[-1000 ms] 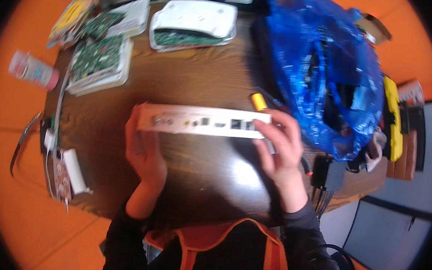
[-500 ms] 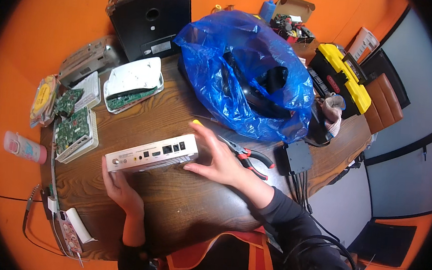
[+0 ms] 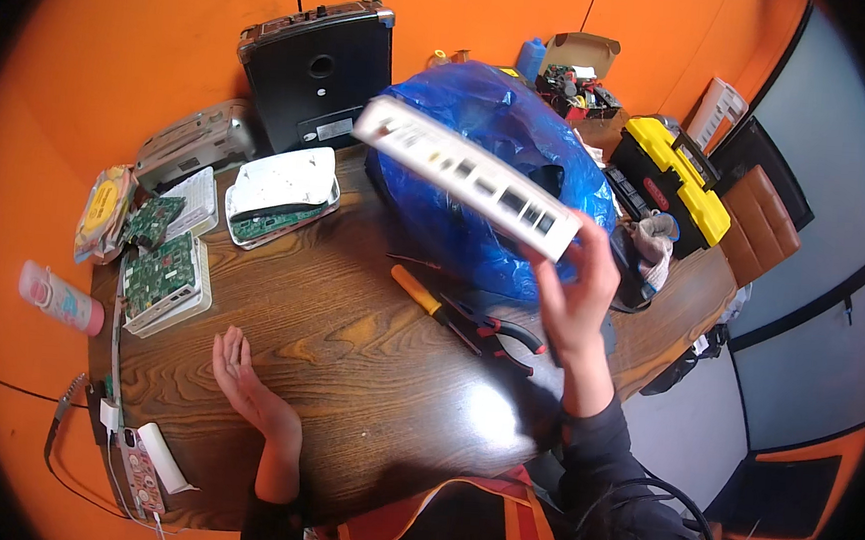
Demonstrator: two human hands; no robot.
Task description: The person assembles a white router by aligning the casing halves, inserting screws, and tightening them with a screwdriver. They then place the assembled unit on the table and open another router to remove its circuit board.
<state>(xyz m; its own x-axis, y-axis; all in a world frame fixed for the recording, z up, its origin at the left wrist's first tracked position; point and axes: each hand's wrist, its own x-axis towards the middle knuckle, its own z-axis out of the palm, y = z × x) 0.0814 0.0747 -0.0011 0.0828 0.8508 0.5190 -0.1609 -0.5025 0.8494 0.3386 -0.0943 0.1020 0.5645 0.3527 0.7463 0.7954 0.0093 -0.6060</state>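
Note:
A white set-top box [image 3: 469, 180], its row of ports toward me, is raised and tilted in front of the blue plastic bag [image 3: 427, 209]. My right hand [image 3: 584, 286] grips its right end, with the thumb underneath. My left hand [image 3: 254, 388] is off the box, over the table at the left, palm turned inward, fingers stretched and holding nothing. Below the box lie a screwdriver with a yellow handle [image 3: 416, 289] and pliers with red and black handles [image 3: 513, 336]. The box is slightly smeared by motion.
At the left lie opened white casings with green circuit boards [image 3: 163, 276], near a pink and white bottle [image 3: 61, 299]. A black speaker [image 3: 320, 82] stands at the back. A yellow and black toolbox [image 3: 674, 182] is at the right, and a phone [image 3: 141, 470] at the near left.
My right hand has lifted the box up and to the right, tilting it. My left hand has let go of it and dropped back slightly. The screwdriver now shows more fully.

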